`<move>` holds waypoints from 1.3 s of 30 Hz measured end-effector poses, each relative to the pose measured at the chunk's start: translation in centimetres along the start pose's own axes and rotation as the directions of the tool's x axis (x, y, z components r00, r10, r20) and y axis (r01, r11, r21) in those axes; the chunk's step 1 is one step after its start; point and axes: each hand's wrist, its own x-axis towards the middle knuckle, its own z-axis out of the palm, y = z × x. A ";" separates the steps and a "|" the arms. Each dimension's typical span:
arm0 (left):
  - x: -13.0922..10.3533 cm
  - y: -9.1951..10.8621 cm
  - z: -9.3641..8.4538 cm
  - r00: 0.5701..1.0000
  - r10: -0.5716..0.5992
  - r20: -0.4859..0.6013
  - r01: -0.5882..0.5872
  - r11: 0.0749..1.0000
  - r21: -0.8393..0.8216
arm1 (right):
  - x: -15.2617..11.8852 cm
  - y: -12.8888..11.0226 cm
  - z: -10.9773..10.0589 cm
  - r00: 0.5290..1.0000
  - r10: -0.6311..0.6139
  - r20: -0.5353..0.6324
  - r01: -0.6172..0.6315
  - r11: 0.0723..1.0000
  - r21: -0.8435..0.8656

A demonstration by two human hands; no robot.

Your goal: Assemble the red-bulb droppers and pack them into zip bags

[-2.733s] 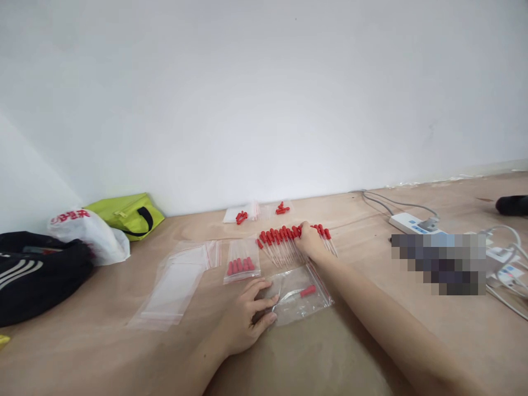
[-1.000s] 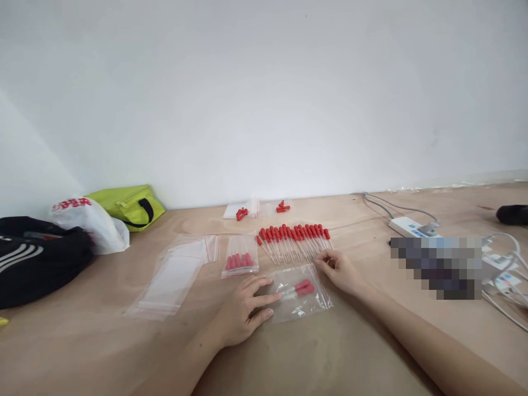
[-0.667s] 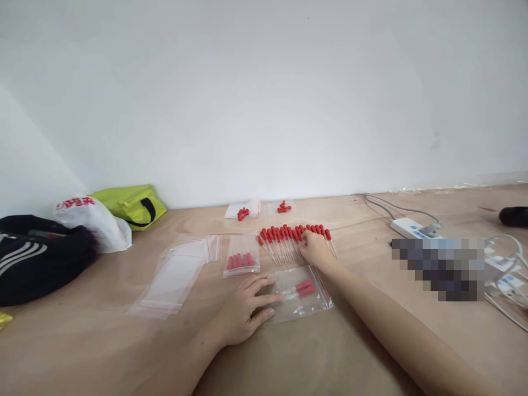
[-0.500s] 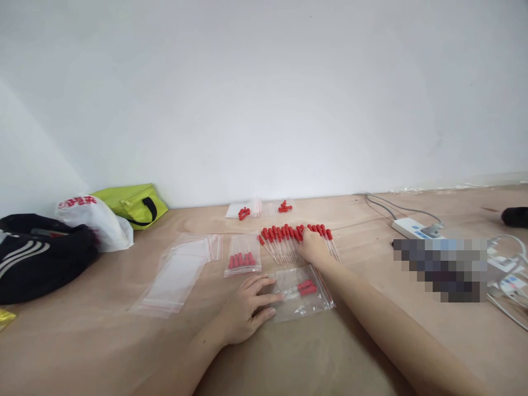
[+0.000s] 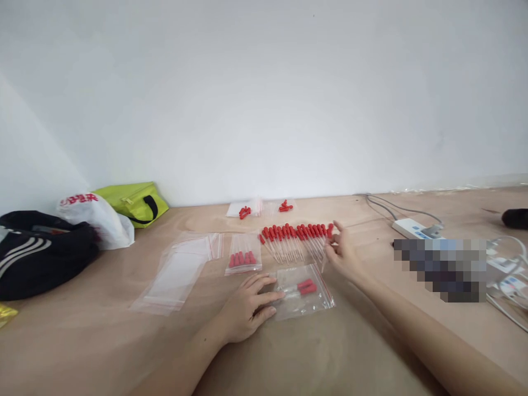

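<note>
My left hand (image 5: 249, 308) lies with fingers spread on the left edge of a clear zip bag (image 5: 289, 311), which holds a few droppers with red bulbs (image 5: 307, 287). Beyond the bag, several red-topped droppers (image 5: 284, 234) lie side by side in a row, thin clear stems pointing toward me. At the right end of that row, my right hand (image 5: 342, 253) has its thumb and fingers closed round a dropper (image 5: 330, 230), its red bulb showing above them. To the left, another zip bag (image 5: 243, 258) contains several red-bulbed droppers.
Flat clear bags (image 5: 177, 275) lie at the left. Two small bags with red pieces (image 5: 245, 212) rest by the wall. A black bag (image 5: 41, 258), a white plastic bag (image 5: 99, 223) and a green bag (image 5: 132, 203) stand far left; a power strip (image 5: 412, 228) is right.
My right hand has moved right from the middle of the row to its right end, uncovering the bulbs there. My left hand has stayed on the bag.
</note>
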 end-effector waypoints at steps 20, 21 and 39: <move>0.0 0.2 -0.2 0.996 -0.083 0.045 0.084 0.996 -0.022 | -4.3 0.1 0.9 0.939 0.311 0.147 -0.336 0.737 0.587; 0.0 0.3 -0.3 0.995 -0.087 0.049 0.089 0.996 -0.023 | -4.3 0.1 0.7 0.934 0.314 0.168 -0.353 0.751 0.558; 0.1 0.1 -0.2 0.998 -0.061 -0.007 0.061 0.997 -0.039 | -3.0 1.3 0.8 0.962 0.115 0.247 -0.143 0.985 0.098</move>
